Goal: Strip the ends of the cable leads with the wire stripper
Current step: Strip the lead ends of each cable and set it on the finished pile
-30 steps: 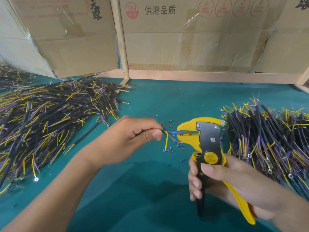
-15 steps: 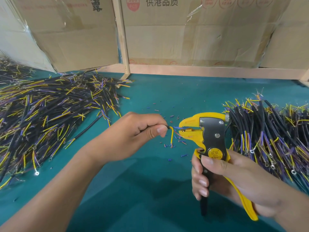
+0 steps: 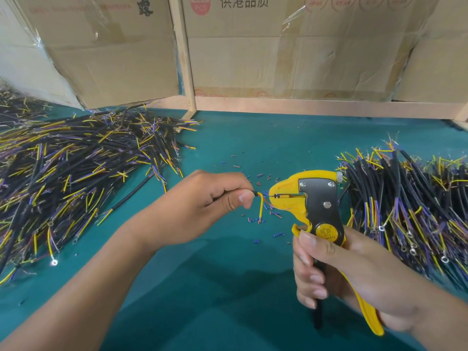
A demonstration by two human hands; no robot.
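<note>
Yellow wire stripper upright, thin lead at its nose, yellow lead hanging

Left forearm reaching in from lower left, angling up and right toward centre. Left hand sitting knuckles up, fingers curling into a loose fist, thumb lying flat along the curled index finger, pinching the black cable at thumb tip. Right forearm entering from lower right corner, only the wrist part showing. Right hand wrapping around handles of the wire stripper, holding it upright with head pointing left. Thumb pressing across the front just below the pivot, four fingers curling around the black handle, nails facing camera, palm backing the yellow handle. Hands staying apart, not touching each other.
</note>
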